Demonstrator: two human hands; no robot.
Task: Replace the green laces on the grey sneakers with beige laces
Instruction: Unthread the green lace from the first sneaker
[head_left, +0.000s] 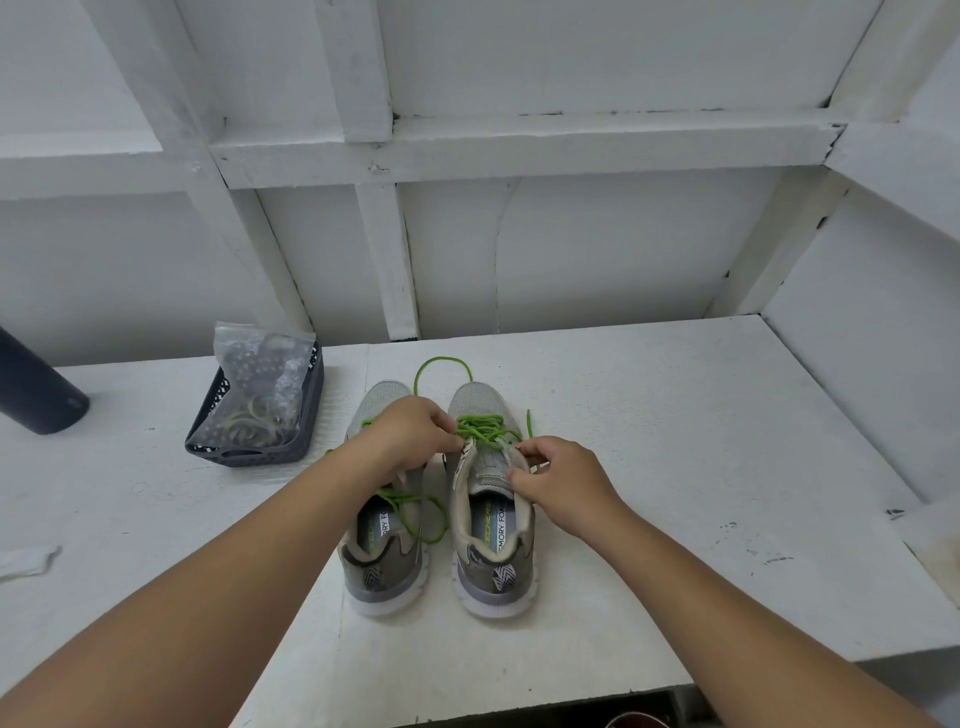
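Note:
Two grey sneakers stand side by side on the white table, toes pointing away from me: the left sneaker (383, 566) and the right sneaker (493, 551). Both carry green laces (483, 428); loose ends loop past the toes and over the left shoe's opening. My left hand (410, 436) reaches across the left sneaker and pinches the green lace at the right sneaker's upper eyelets. On the other side my right hand (558, 480) pinches that shoe's right collar edge beside the tongue. Beige laces (249, 418) lie coiled in a clear bag inside a basket.
A dark grey perforated basket (306, 415) with the plastic bag stands left of the shoes. A dark cylinder (36, 389) lies at the far left. A white scrap (26, 561) sits near the left edge. White framed walls enclose the back and right.

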